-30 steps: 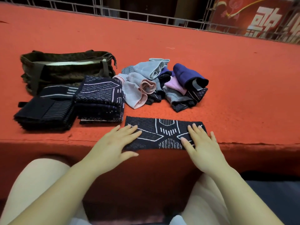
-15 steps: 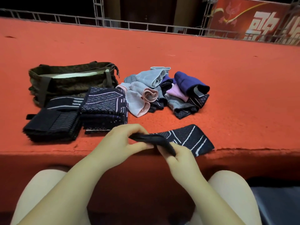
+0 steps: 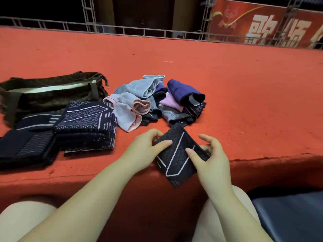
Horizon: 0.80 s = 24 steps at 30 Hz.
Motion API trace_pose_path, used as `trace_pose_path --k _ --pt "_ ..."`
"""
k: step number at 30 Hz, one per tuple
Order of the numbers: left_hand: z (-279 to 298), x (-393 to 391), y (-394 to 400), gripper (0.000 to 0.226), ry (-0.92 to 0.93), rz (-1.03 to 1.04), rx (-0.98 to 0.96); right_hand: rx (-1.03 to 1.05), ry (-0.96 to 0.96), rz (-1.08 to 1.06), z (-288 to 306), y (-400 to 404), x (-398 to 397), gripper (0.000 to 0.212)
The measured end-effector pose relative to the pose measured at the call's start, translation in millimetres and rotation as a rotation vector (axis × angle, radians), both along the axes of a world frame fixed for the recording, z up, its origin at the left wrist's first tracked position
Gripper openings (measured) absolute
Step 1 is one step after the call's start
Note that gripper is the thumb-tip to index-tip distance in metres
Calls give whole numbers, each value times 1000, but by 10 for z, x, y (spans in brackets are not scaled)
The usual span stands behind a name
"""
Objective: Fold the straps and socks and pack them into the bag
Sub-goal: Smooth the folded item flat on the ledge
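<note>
Both hands [image 3: 143, 151] [image 3: 212, 162] pinch folded strap [image 3: 176, 154]; banner [image 3: 265, 23] writing illegible.

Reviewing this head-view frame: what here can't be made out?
- Bag contents: its front wall hides all but a pale strip inside.
- Strap underside and fold count: both hands, left and right, cover its edges.
- Sock pile: number of socks, since they overlap.
- Left strap stack: cut by the frame edge.

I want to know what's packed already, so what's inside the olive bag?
Through the open top of the olive bag, only a pale lining or flat pale item shows. Its dark walls hide whatever lies deeper. The folded straps sit outside, in front of it.
</note>
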State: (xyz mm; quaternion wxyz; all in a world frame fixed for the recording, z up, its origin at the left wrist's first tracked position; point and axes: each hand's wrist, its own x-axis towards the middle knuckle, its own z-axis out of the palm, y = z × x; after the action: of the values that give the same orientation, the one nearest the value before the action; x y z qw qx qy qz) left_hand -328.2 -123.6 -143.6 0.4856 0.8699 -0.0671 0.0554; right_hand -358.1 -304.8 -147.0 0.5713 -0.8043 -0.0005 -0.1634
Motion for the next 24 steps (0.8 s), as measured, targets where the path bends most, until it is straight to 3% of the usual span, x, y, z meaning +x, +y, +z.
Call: trace_pose_path --k 3,9,15,19,24 --pt "-61 60 -61 20 26 40 165 -178 31 -50 -63 -127 101 45" --pt "-56 110 -189 33 82 99 413 -460 46 -133 -156 -204 227 44" --pt "69 186 -175 35 294 35 329 -757 397 -45 7 -293 374 35" --pt "182 101 -34 33 398 -133 238 -515 368 220 153 -346 369 28" --pt "214 -213 141 46 474 -377 -402 -55 219 570 364 -235 199 28"
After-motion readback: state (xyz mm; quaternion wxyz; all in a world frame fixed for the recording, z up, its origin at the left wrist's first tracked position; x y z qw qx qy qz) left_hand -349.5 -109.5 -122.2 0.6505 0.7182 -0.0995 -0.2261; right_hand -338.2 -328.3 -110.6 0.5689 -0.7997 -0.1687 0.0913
